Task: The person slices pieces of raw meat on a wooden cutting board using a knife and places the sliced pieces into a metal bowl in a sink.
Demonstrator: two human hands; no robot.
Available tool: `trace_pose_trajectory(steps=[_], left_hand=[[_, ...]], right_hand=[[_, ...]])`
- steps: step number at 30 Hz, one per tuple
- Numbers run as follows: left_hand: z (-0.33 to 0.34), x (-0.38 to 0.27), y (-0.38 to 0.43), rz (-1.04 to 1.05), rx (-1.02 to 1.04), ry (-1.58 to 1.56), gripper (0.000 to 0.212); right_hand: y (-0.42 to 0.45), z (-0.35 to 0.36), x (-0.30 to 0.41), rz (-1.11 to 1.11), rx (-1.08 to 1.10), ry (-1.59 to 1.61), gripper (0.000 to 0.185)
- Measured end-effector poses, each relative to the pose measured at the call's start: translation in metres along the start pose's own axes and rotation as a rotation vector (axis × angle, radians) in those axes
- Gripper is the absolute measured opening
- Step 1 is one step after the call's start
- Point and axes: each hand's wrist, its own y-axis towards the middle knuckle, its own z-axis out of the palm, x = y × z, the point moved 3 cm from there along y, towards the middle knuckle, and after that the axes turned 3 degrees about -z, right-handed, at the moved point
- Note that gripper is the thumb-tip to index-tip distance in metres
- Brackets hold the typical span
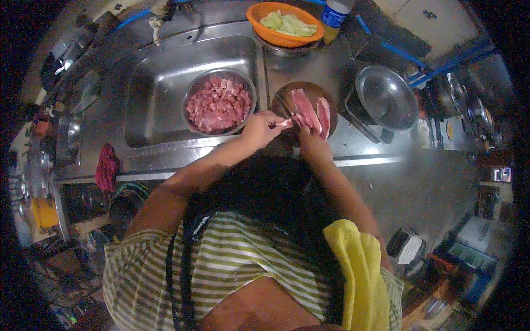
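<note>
My left hand [261, 130] pinches a small strip of raw meat [285, 123] at the left side of a round brown chopping board [318, 89]. My right hand [315, 145] grips a knife [284, 104] at the board's near edge; its dark blade slants up and left, beside the strip. The handle is hidden in my fingers. Two longer slabs of raw meat lie on the board, the larger slab [305, 108] right of the blade and a narrower slab [323, 116] beyond it. Left of the board, a round metal bowl [253, 92] holds many cut meat chunks [219, 103].
The bowl stands in a steel sink [153, 103]. Behind the board is an orange plastic basket [258, 28] of pale green sliced vegetables [285, 24], beside a plastic tub [333, 18]. An empty-looking bowl [387, 99] leans at right. A red cloth [107, 167] hangs over the counter edge.
</note>
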Motion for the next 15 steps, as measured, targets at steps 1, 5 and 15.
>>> trace_pose_trajectory(steps=[1,5,15], left_hand=[[0.000,-0.002,-0.001,0.006,0.007,0.001,0.024],[0.007,0.001,0.004,0.157,-0.101,0.003,0.015],[0.019,0.001,0.016,-0.012,-0.008,0.033,0.017]], right_hand=[[0.001,0.001,-0.003,-0.003,0.000,-0.002,0.021],[-0.009,0.000,-0.008,0.116,0.119,0.018,0.025],[-0.032,-0.033,0.008,0.159,0.237,-0.069,0.045]])
